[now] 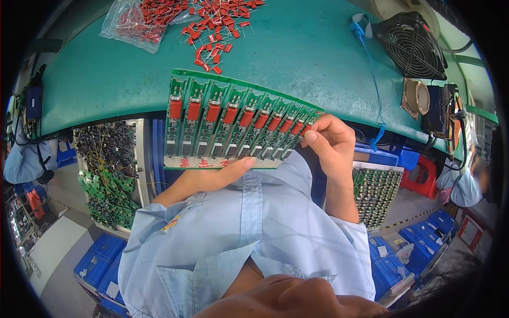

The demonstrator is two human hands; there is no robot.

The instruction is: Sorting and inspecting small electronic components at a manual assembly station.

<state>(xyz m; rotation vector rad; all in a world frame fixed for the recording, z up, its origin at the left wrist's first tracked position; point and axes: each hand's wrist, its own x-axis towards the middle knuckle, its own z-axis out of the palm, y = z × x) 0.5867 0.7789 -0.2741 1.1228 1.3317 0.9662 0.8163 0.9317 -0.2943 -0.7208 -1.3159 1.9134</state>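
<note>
1. Your left hand point(212, 177) lies flat under the green circuit board panel point(233, 124), supporting its near edge.
2. Your right hand point(331, 143) pinches the panel's right end.
3. Panel hovers over the green bench point(297, 58) edge.

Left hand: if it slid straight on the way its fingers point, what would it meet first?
The left hand lies flat under the green circuit board panel, fingers pointing right along its lower edge. Straight on, it would likely meet the right hand gripping the panel's right end, though depth is hard to judge.
</note>
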